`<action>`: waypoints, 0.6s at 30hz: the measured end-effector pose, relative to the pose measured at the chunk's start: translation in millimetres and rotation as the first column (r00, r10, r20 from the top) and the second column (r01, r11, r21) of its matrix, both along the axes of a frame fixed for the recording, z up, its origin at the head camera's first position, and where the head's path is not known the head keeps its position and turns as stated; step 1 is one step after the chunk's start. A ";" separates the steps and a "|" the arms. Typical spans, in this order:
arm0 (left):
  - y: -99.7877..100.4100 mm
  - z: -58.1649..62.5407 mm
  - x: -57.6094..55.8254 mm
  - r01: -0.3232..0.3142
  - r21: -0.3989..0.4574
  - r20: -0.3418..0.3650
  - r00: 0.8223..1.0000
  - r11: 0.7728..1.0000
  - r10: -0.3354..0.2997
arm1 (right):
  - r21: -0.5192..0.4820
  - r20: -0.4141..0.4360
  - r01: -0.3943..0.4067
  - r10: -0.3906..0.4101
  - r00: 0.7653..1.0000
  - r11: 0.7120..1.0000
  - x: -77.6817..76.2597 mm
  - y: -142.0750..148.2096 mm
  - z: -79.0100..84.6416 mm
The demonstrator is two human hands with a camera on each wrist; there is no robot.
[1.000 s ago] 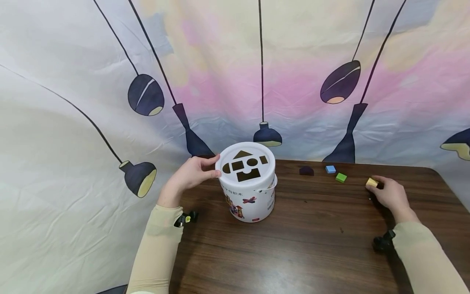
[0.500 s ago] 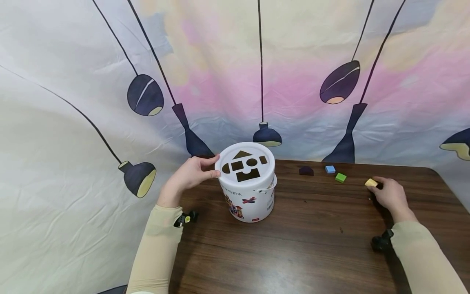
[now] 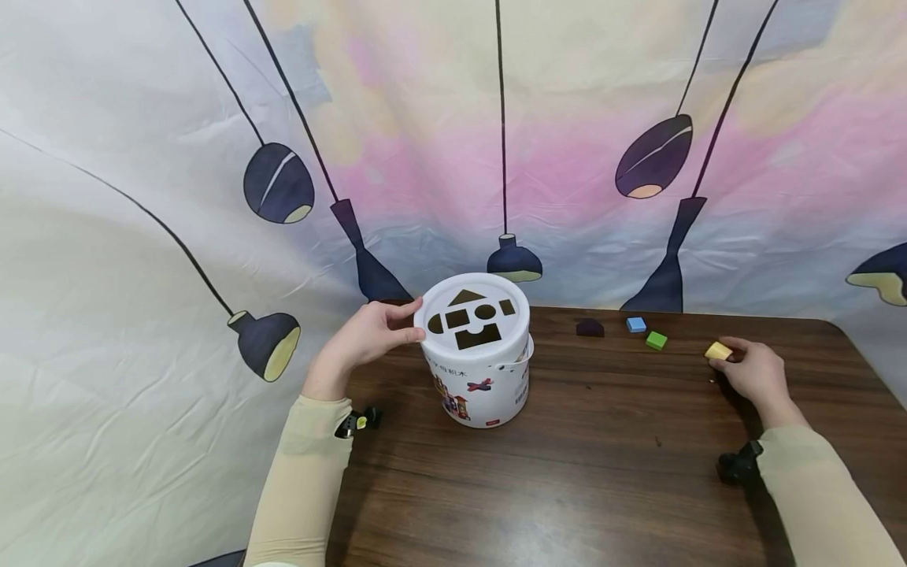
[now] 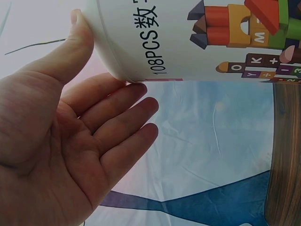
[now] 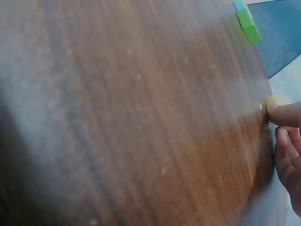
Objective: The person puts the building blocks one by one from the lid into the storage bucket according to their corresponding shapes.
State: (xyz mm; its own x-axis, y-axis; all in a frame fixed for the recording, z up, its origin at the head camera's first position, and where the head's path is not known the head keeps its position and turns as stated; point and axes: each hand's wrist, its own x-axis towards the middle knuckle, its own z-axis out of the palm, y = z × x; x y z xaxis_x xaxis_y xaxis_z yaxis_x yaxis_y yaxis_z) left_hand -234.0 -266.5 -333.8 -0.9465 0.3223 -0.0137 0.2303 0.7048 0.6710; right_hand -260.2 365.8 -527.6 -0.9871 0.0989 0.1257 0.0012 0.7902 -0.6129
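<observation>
Two hands show in the head view: the left hand [image 3: 368, 335], thumb and fingers apart, touches the white bucket [image 3: 482, 370] at frame centre; the right hand [image 3: 758, 374], at right, pinches a yellow block [image 3: 718, 351] (a green block [image 3: 656, 341] and blue block [image 3: 636, 324] lie left of it).

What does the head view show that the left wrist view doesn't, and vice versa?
Only the head view shows the right hand, yellow block, green block, blue block and the shaped holes on top of the white bucket. Only the left wrist view shows the "108PCS" print. Both show the left hand touching that bucket's top edge, and the table.
</observation>
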 end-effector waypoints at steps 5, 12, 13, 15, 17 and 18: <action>0.1 0.3 -0.8 -0.003 0.008 0.003 1.000 1.000 0.003 | -0.036 0.020 0.019 -0.018 1.000 0.999 2.2 1.1 -2.5; 0.4 0.2 -0.2 -0.012 0.018 0.019 1.000 1.000 0.012 | -0.074 -0.012 0.014 -0.015 1.000 0.997 5.4 1.2 -3.3; 0.4 0.2 0.1 -0.012 0.019 0.020 1.000 1.000 0.012 | -0.076 -0.018 0.012 -0.013 1.000 0.997 5.9 1.2 -3.3; 0.5 0.3 0.5 -0.013 0.018 0.019 1.000 1.000 0.013 | -0.085 -0.030 0.007 -0.009 1.000 0.996 6.8 0.4 -2.8; 0.6 0.4 0.4 -0.012 0.019 0.018 1.000 1.000 0.012 | -0.082 -0.040 0.011 -0.015 0.999 0.997 7.5 -0.7 -2.5; 0.7 0.4 0.1 -0.011 0.020 0.016 1.000 1.000 0.010 | -0.085 -0.046 0.011 -0.015 0.999 0.996 7.9 -1.6 -1.6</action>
